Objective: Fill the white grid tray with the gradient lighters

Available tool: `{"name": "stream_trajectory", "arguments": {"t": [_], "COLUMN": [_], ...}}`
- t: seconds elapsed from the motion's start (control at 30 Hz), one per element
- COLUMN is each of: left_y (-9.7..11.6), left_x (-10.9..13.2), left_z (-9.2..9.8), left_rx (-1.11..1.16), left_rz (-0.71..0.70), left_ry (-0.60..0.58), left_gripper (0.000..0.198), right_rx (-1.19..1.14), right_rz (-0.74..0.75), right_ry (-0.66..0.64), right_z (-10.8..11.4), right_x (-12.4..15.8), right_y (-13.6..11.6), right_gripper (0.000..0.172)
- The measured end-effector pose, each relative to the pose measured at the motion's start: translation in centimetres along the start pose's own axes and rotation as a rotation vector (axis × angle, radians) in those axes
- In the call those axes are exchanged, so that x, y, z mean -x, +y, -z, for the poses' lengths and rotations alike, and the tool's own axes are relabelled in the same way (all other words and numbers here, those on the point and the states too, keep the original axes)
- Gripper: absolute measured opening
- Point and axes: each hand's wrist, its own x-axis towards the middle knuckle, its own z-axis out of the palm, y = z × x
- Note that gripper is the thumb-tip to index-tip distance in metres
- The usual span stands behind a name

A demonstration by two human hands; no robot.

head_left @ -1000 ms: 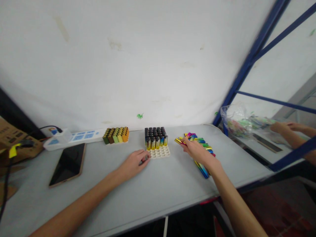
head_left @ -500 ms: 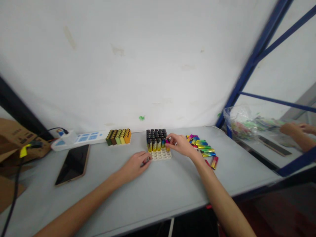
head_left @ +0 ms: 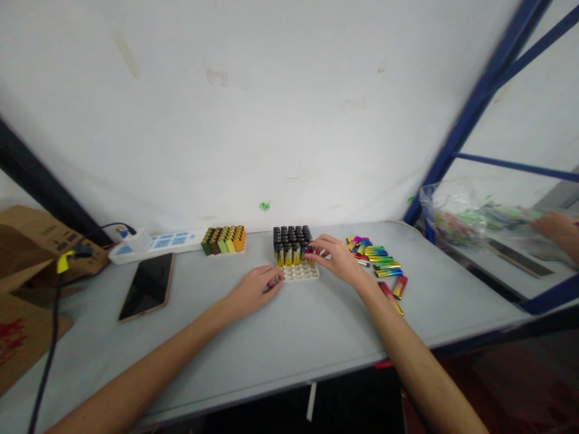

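Several lighters (head_left: pixel 292 236) with dark tops stand upright in rows in a white holed tray (head_left: pixel 302 273); its nearest holes are bare. At the right end of the front row, my right hand (head_left: pixel 337 258) pinches a pink and yellow lighter (head_left: pixel 310 258), partly hidden by the fingers. My left hand (head_left: pixel 256 290) rests on the table at the tray's near left corner, fingers curled round a small dark thing that I cannot make out. Loose metallic lighters (head_left: pixel 382 265) in rainbow colours lie to the right of my right hand.
Farther left stands a second block of green, yellow and orange lighters (head_left: pixel 225 240). A phone (head_left: pixel 148 286), a white power strip (head_left: pixel 165 242) and a cardboard box (head_left: pixel 40 247) are at the left. Right, a blue metal frame (head_left: pixel 470 114) stands by a clear plastic bag (head_left: pixel 447 208); another person's arm (head_left: pixel 558 232) shows beyond.
The view has shifted slightly, so things appear farther right. My right hand stays at the front row with the lighter, now lower among its neighbours. My left hand keeps its place by the tray.
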Motion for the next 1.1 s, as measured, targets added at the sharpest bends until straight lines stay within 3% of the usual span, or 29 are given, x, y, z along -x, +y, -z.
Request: {"name": "stream_trajectory", "arguments": {"t": [0.23, 0.57, 0.73, 1.1], "left_y": [0.0, -0.2, 0.1, -0.1], "left_x": [0.0, 0.0, 0.1, 0.3], "left_z": [0.0, -0.2, 0.1, -0.3], "left_rx": [-0.01, -0.028, -0.028, -0.021], "left_rz": [-0.017, -0.027, -0.009, -0.006], "left_ry": [0.004, 0.004, -0.002, 0.013], "left_gripper": [0.017, 0.018, 0.017, 0.017], "right_rx": [-0.031, 0.017, 0.034, -0.245], "right_rz": [-0.102, 0.054, 0.062, -0.034], "right_ry": [0.037, 0.121, 0.037, 0.104], "right_z": [-0.2, -0.9, -0.7, -2.2], "right_x": [0.2, 0.2, 0.4, 0.4], "right_y": [0.4, 0.2, -0.2, 0.5], "right_gripper": [0.028, 0.028, 0.023, 0.016]}}
